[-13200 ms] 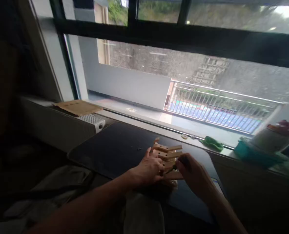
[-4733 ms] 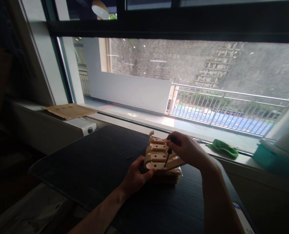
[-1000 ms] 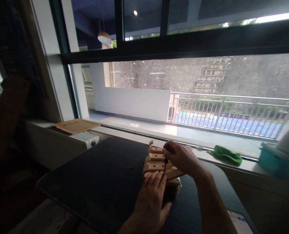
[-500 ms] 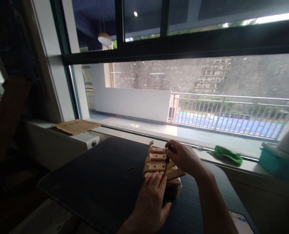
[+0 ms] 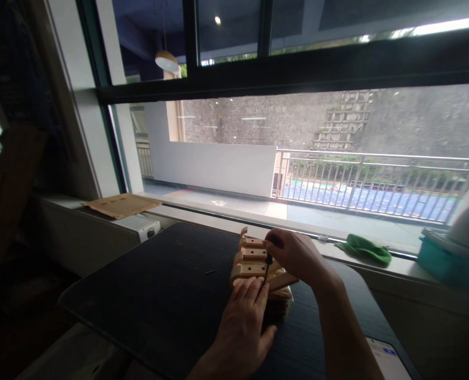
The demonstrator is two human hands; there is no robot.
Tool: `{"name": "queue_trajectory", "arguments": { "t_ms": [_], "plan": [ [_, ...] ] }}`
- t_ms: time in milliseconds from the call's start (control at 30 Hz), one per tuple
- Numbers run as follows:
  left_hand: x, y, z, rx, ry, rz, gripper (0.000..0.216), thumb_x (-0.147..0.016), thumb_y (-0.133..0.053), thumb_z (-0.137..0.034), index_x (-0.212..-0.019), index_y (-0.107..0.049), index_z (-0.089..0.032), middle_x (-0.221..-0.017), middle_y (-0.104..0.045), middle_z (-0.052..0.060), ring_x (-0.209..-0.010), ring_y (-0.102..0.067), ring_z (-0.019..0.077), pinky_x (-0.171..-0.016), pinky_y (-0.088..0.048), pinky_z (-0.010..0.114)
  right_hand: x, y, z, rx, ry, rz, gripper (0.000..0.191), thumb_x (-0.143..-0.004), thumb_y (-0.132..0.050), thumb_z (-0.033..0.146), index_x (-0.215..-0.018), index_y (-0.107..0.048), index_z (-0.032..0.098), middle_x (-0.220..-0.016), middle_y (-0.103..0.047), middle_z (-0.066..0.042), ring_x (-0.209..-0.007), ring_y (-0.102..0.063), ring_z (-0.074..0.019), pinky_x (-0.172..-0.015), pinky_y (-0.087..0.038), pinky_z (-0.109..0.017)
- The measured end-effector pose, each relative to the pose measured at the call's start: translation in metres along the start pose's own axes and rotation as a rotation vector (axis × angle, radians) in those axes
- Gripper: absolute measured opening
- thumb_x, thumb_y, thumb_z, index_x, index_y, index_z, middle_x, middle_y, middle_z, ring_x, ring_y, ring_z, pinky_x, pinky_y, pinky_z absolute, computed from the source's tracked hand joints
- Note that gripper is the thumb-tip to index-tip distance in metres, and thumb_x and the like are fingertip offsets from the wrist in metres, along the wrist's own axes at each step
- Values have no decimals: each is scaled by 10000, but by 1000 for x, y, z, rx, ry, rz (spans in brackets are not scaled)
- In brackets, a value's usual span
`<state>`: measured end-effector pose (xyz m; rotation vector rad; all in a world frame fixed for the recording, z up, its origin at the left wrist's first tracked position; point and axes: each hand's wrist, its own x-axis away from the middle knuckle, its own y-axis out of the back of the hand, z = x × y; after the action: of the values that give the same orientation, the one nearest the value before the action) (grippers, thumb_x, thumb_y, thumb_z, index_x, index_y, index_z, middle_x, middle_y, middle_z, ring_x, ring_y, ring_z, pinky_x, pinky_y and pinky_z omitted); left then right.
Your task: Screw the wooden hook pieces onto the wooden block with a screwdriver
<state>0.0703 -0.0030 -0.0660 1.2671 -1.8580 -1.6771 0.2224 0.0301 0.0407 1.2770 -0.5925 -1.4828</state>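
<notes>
Well beyond the hands and to their left, a brown envelope (image 5: 121, 205) lies flat on the ledge. Nearer, on the dark counter (image 5: 147, 285), a small dark pin-like piece (image 5: 210, 272) lies ahead and left of the left hand. That left hand (image 5: 244, 322) is spread, palm down, its fingertips pressed on the near end of a wooden rack (image 5: 242, 270) without gripping it.

The rack lies straight ahead of the left hand, its row of slats running away from the fingertips, each slat crosswise. The left hand is the nearer, being in contact; the right seems to reach the wood through a screwdriver, whose tip goes down beside the left fingertips, its exact seat hidden. The rack is pale, with rounded left ends, dark holes in pairs and a curled far tip; it rests on a stack (image 5: 281, 307) whose make-up is unclear.

The screwdriver (image 5: 268, 261) stands nearly upright, its dark handle clenched in the right hand (image 5: 298, 253). A green cloth (image 5: 364, 249) lies beyond and right of that hand; a phone (image 5: 387, 359) lies right of its forearm.
</notes>
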Motion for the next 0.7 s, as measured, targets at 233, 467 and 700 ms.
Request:
{"name": "queue_trajectory", "arguments": {
  "t_ms": [233, 467, 700],
  "plan": [
    [0, 1, -2, -8, -11, -6, 650, -747, -571, -265, -1360, -408, -126, -1422, -389, 120, -1311, -324, 297, -1091, -270, 484, 0, 3, 1, -71, 34, -3, 236, -844, -457, 348, -755, -632, 218, -619, -608, 27, -565, -479, -100, -533, -279, -218],
    [0, 4, -3, 5, -13, 1, 646, -741, -580, -257, -1352, -418, -125, -1418, -394, 124, -1305, -335, 297, -1090, -275, 482, 0, 2, 0, -29, -13, -26, 248, -845, -456, 367, -796, -646, 215, -655, -629, 6, -579, -498, -116, -533, -279, -234],
    [0, 2, -2, 2, -15, -14, 649, -748, -573, -258, -1362, -405, -135, -1424, -387, 115, -1314, -321, 291, -1101, -255, 475, 1, 7, 0, -120, 44, 36, 229, -833, -470, 339, -830, -667, 221, -665, -636, 14, -575, -511, -111, -529, -296, -226]
  ]
}}
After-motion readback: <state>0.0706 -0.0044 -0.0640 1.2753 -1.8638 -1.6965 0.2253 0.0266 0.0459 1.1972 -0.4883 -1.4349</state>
